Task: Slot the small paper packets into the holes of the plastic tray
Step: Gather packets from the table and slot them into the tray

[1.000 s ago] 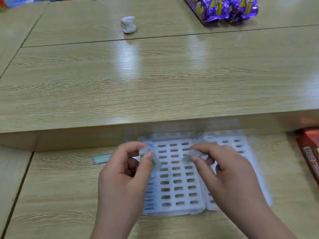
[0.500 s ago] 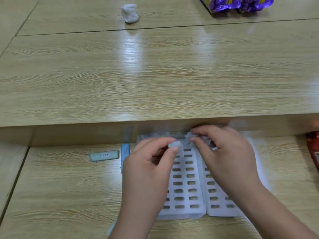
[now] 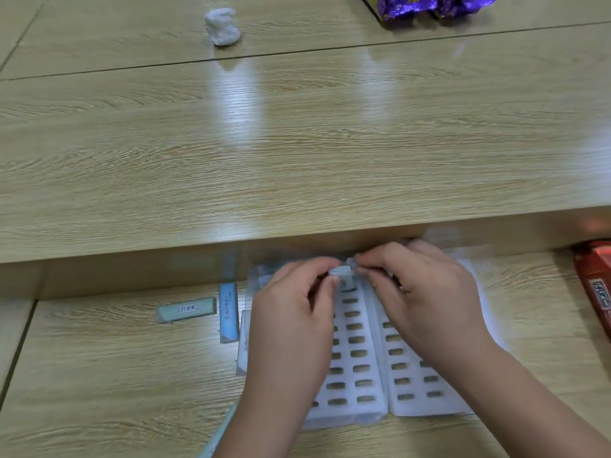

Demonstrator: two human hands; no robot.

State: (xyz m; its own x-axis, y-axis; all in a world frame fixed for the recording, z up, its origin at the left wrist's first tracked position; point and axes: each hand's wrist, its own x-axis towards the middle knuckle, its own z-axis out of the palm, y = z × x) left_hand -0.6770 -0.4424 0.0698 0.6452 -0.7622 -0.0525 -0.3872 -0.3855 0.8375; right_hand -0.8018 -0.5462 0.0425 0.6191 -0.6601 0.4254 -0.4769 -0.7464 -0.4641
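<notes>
On a pale wood counter, lower centre, the left hand pinches a paper packet at the top row of the plastic tray; the right hand curls beside it, grip unclear. Pushed in tilted, the packet could crumple.

On the tabletop, a near packet lies just left of the tray, with a farther packet left beyond it. A box lies right of the tray, and a wad far behind it.
</notes>
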